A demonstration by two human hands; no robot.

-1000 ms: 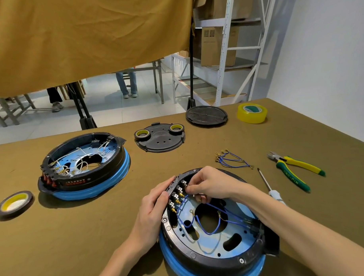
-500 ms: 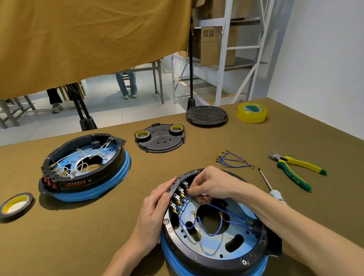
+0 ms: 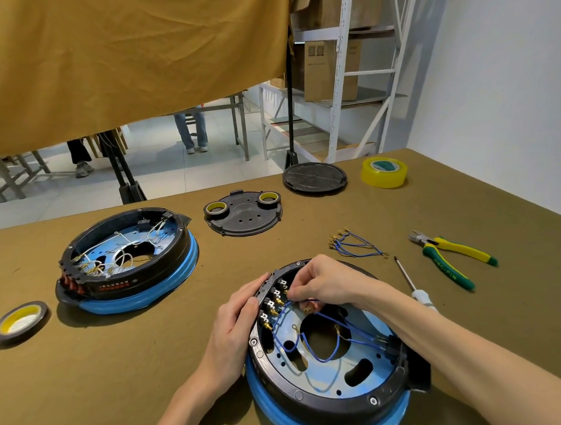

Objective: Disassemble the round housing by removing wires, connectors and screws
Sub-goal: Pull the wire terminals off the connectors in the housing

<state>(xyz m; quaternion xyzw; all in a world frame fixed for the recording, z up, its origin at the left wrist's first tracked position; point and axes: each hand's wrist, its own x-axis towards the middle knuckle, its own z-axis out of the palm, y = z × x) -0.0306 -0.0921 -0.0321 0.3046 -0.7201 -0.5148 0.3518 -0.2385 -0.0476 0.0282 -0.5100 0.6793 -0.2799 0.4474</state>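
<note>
Head view: I have the housing [image 3: 326,363] near the table's front edge, and I judge I'm on the wire-pulling step. My left hand [image 3: 234,325] lies with straight fingers against the rim by the terminals [image 3: 271,306] — steadying it. My right hand [image 3: 326,284] pinches a blue wire [image 3: 327,318] at its connector. Next calls for a straight, firm tug off the terminal — screwdriver [image 3: 412,287] waits nearby.

Two bare forearms, entering from the lower edge, no sleeves visible behind the wrists. Left hand [image 3: 233,330] and right hand [image 3: 326,282] ungloved, without rings on the fingers [image 3: 296,293] or bands at the wrists. Short, unpainted nails at the visible fingertips.
</note>
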